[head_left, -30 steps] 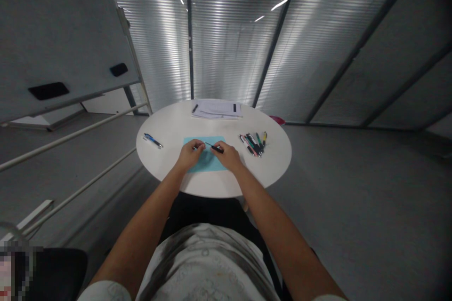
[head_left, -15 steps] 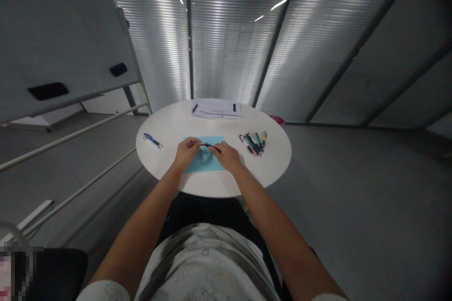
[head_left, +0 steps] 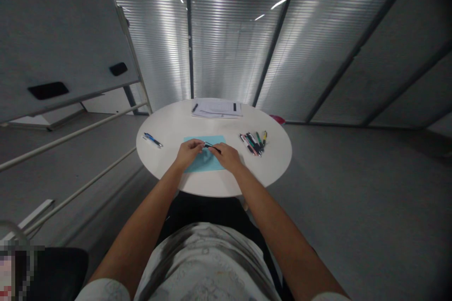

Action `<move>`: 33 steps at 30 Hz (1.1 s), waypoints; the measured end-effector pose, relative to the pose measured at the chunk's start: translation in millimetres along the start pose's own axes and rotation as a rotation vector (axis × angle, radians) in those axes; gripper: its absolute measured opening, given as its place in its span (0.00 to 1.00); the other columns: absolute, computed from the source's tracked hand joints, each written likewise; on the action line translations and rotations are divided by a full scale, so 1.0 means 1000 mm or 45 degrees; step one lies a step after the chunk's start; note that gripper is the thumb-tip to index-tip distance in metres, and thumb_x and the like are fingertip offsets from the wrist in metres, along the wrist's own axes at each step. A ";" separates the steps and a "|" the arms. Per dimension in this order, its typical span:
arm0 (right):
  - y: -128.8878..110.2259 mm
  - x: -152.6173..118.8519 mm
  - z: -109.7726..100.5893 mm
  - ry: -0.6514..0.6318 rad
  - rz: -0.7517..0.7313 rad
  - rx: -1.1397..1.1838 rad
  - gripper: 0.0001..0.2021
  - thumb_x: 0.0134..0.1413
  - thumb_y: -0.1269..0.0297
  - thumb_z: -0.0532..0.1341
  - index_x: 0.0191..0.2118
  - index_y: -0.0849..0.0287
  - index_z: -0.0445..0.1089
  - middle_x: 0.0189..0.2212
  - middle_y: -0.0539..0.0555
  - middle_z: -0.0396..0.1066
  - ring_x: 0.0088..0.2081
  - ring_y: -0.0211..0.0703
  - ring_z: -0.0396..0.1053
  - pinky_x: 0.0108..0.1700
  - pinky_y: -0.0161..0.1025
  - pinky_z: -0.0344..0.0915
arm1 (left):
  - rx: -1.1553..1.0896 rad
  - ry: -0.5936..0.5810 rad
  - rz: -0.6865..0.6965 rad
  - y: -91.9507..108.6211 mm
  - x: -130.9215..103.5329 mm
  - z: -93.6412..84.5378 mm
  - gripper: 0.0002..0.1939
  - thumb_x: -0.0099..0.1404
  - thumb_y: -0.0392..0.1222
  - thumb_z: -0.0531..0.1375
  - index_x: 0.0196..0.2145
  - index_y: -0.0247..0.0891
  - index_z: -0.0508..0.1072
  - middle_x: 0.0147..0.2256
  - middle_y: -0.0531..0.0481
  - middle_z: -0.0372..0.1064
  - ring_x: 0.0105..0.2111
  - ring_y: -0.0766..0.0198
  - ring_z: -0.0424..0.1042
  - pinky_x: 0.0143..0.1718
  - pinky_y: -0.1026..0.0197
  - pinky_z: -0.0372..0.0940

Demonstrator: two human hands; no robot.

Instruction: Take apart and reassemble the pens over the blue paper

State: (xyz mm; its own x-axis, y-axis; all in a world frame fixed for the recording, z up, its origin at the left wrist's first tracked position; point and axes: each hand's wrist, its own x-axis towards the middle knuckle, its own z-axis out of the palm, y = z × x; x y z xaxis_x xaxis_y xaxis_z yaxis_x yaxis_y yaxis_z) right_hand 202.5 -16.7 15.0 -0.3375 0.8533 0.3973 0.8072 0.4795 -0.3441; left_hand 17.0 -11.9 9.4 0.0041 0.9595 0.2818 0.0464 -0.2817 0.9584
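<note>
Over a light-blue sheet (head_left: 205, 165), both of my hands meet at a slim dark pen (head_left: 213, 148). My right hand (head_left: 229, 156) is closed around its black body, which slants down to the right. My left hand (head_left: 189, 151) pinches at the pen's upper left end, where a pale, shiny part shows between the fingertips. Whether that part is joined to the black body or separate, I cannot tell. The sheet lies flat on the white oval table (head_left: 169, 124), partly covered by my hands.
Several pens and markers (head_left: 254, 143) lie in a loose cluster to the right. A blue pen (head_left: 152, 139) rests at the left, with a small pale piece beside it. Papers (head_left: 216, 108) are stacked at the back. A board on a metal frame (head_left: 139, 84) stands at the left.
The left fingertips have shifted very slightly to the right, and a thin pale line now shows above the black pen body. The hands otherwise keep their places.
</note>
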 end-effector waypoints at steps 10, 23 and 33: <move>0.000 0.000 0.000 0.001 -0.016 0.088 0.19 0.66 0.50 0.50 0.43 0.53 0.74 0.38 0.52 0.76 0.40 0.41 0.71 0.39 0.35 0.59 | 0.061 -0.039 0.004 0.003 -0.002 0.000 0.16 0.54 0.49 0.65 0.36 0.35 0.79 0.26 0.49 0.74 0.23 0.67 0.68 0.28 0.62 0.64; 0.000 0.000 -0.002 -0.020 0.005 0.109 0.20 0.66 0.49 0.50 0.38 0.54 0.74 0.34 0.52 0.76 0.36 0.40 0.70 0.35 0.34 0.56 | -0.017 -0.028 0.019 -0.003 0.000 0.001 0.15 0.52 0.47 0.67 0.35 0.36 0.75 0.22 0.53 0.70 0.20 0.69 0.66 0.24 0.64 0.61; 0.003 0.001 0.001 0.031 0.034 0.087 0.20 0.66 0.48 0.48 0.40 0.53 0.73 0.36 0.52 0.75 0.37 0.41 0.70 0.36 0.35 0.57 | 0.007 -0.025 -0.001 0.001 -0.002 0.000 0.14 0.54 0.47 0.64 0.35 0.35 0.75 0.26 0.49 0.73 0.20 0.69 0.66 0.22 0.64 0.61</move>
State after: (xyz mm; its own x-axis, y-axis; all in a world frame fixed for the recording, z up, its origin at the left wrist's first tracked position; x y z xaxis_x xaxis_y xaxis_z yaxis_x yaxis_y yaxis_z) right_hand 203.9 -14.3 13.8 -0.3038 0.8612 0.4075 0.7807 0.4702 -0.4117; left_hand 17.2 -14.0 9.5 0.0239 0.9598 0.2798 0.0516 -0.2806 0.9584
